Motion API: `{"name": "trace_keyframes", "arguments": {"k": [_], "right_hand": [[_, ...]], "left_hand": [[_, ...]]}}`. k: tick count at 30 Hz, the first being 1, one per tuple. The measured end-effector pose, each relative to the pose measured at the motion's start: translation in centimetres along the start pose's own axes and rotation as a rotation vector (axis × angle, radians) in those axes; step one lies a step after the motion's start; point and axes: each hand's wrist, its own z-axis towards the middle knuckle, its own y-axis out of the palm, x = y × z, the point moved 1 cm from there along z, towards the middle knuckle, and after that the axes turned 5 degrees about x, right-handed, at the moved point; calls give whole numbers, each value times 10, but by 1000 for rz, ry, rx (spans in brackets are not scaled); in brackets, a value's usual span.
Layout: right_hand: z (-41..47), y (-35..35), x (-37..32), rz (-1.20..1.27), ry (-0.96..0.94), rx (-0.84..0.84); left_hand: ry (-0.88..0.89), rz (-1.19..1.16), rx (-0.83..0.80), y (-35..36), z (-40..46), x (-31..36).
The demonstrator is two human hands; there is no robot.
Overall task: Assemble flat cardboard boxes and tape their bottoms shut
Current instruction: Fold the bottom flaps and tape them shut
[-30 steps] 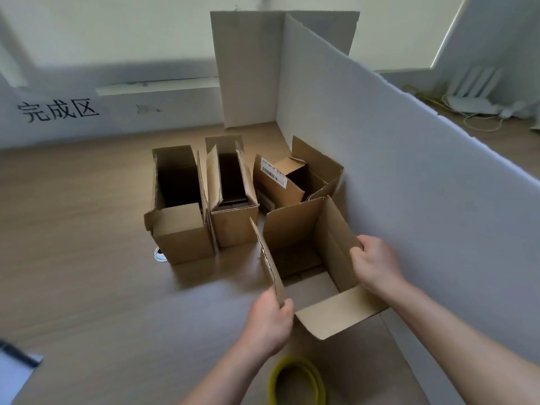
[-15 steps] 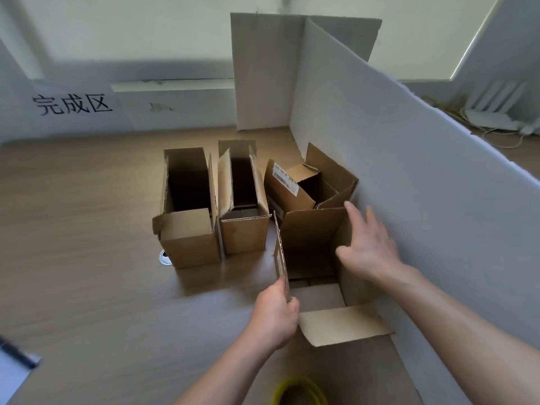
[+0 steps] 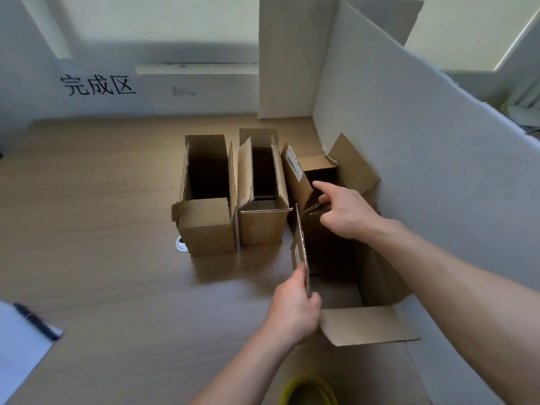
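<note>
The left hand (image 3: 295,308) pinches the upright left flap of the open box (image 3: 365,325), which stands on the table (image 3: 102,258) against the white partition (image 3: 423,171). The right hand (image 3: 347,214) reaches over the box's far edge, forefinger extended, other fingers loosely curled, grasping nothing. Three assembled boxes (image 3: 207,226) stand just beyond.

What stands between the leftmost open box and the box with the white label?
One more open box, upright, flaps up, stands between the leftmost box and the labelled box, in the head view.

Bare forearms, apparently no sleeves.
</note>
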Motion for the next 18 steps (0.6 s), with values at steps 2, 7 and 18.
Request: {"name": "trace_keyframes", "arguments": {"k": [2,7,18], "right_hand": [[-5,2,0,-14,-52,45],[-38,-5,13,-96,-150,287],[-196,30,15,94,-197,719]], "left_hand": [[3,3,0,2,3,2],[27,-3,-47,8,9,0],[9,141,-65,-39,-50,-73]]}}
